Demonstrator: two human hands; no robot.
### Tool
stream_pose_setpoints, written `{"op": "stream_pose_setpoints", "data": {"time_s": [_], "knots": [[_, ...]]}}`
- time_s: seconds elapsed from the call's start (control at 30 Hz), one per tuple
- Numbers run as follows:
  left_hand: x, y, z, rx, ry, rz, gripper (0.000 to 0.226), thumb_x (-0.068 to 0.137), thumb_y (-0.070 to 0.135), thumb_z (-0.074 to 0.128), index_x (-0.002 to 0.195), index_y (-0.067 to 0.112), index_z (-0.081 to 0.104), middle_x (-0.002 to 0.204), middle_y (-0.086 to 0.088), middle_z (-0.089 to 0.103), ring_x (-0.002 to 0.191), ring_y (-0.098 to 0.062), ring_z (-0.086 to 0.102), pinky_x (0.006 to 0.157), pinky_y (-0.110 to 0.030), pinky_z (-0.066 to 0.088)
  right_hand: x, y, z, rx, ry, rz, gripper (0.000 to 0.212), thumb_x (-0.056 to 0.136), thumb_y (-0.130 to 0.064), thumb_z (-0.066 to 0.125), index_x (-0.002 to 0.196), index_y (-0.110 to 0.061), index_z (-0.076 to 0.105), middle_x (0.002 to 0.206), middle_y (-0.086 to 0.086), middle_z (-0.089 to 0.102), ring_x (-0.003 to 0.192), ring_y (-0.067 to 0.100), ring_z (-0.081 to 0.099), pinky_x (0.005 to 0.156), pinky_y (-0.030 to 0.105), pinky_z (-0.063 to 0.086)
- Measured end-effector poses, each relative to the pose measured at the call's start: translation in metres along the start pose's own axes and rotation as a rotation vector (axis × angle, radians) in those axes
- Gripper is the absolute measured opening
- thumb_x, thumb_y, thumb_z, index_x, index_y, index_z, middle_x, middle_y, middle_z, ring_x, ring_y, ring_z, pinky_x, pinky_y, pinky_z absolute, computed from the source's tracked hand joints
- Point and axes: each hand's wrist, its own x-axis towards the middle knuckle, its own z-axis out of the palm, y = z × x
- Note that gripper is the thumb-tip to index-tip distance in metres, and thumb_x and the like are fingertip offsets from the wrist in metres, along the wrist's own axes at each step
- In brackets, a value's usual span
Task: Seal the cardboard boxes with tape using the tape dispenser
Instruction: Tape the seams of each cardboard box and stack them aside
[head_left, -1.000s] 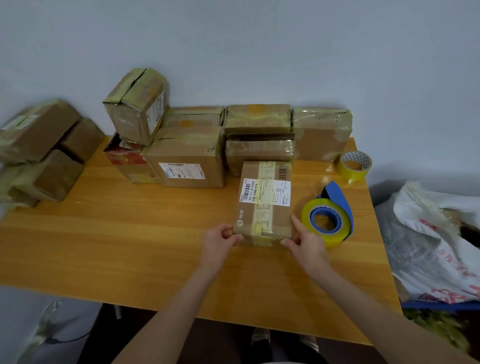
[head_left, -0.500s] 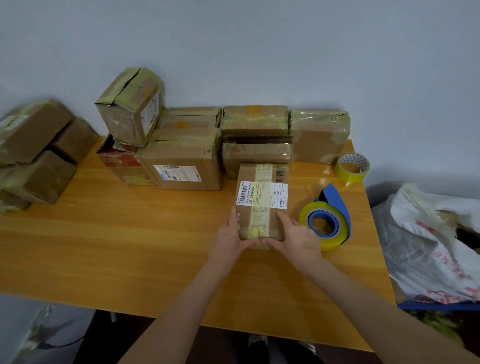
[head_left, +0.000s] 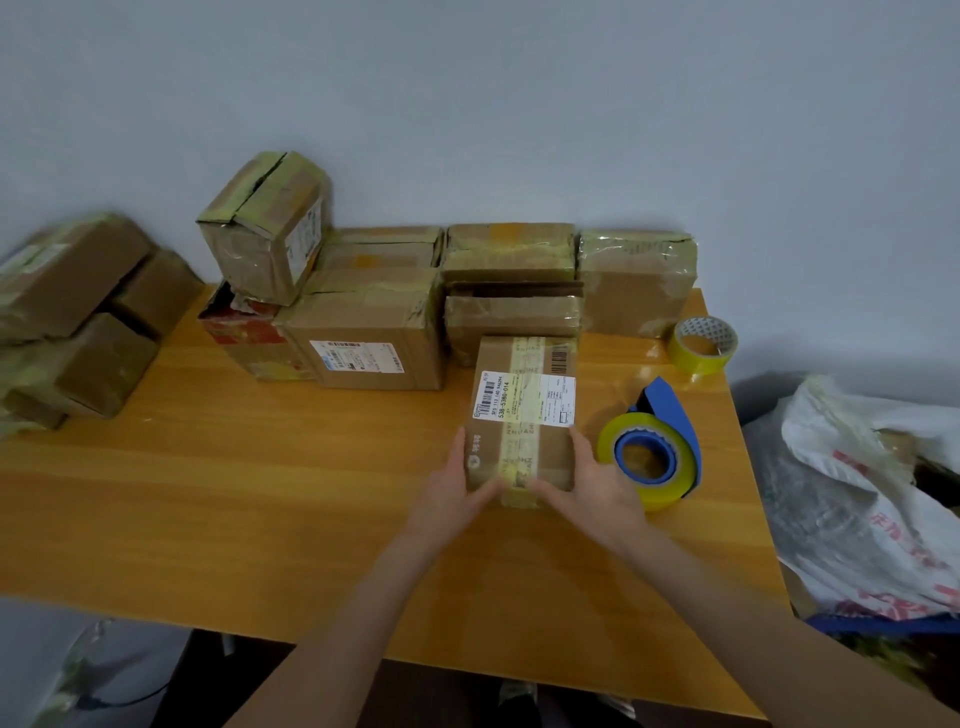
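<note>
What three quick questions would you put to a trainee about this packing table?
1. True or false: the blue tape dispenser loaded with yellow tape lies on the orange wooden table, in neither hand.
2. Both the left hand and the right hand touch which thing? A) the small brown cardboard box with a white label B) a pair of scissors C) a red marker pen
3. On which side of that box, the person's left or right, does the dispenser lie?
Key: 1 true; 2 A; 3 right.
</note>
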Motion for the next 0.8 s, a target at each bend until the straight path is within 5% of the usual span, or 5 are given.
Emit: {"op": "stream_pose_setpoints", "data": {"time_s": [0.1,0.3,0.5,0.63,0.8], "knots": [[0.011,0.005,0.011,0.038,0.104,-0.109,0.098,0.075,0.066,0.06,0.15,0.017,0.02,0.143,-0.006,0.043,0.12,-0.024,0.055,0.091,-0.036,0.053,0.004,-0.006,0.007,0.089,0.022,0.073,0.1,0.081,-0.068,0.057,0.152,-0.02,0.005,0.107,0.004,0.066,0.077,0.017,0.064,0.05,0.021,0.047],[0.011,-0.002,0.01,0.08,0.166,-0.094,0.039,0.1,0.038,0.042,0.13,0.013,0.048,0.116,-0.002,0.058,0.099,-0.014,0.056,0.082,-0.03,0.053,0.006,0.012,0.014,0.17,0.015,0.06,0.075,0.096,-0.052,0.045,0.155,-0.029,0.004,0.112,0.002,0.068,0.089,0.018,0.065,0.074,0.037,0.058],[0.013,0.006,0.005,-0.006,0.03,-0.112,0.038,0.098,0.041,0.047,0.124,0.014,0.047,0.112,0.003,0.062,0.089,-0.011,0.063,0.068,-0.024,0.054,0.004,0.01,0.008,0.22,-0.065,0.08,0.08,0.086,-0.066,0.053,0.148,-0.027,0.021,0.122,-0.002,0.065,0.097,0.019,0.065,0.075,0.034,0.058],[0.021,0.002,-0.011,-0.016,0.052,-0.111,0.041,0.102,0.04,0.036,0.127,0.01,0.05,0.105,0.001,0.064,0.087,-0.015,0.064,0.073,-0.032,0.057,0.008,0.014,-0.002,0.366,-0.168,0.094,0.071,0.09,-0.056,0.057,0.148,-0.024,0.031,0.128,-0.003,0.062,0.107,0.015,0.061,0.086,0.03,0.052],[0.026,0.011,-0.022,-0.426,0.044,-0.214,0.063,0.098,0.04,0.047,0.15,0.012,0.025,0.141,-0.007,0.047,0.114,-0.02,0.054,0.084,-0.028,0.049,0.006,0.004,0.002,0.705,-0.055,0.259,0.067,0.085,-0.044,0.069,0.138,-0.01,0.045,0.13,0.003,0.06,0.106,0.017,0.059,0.091,0.031,0.051]]}}
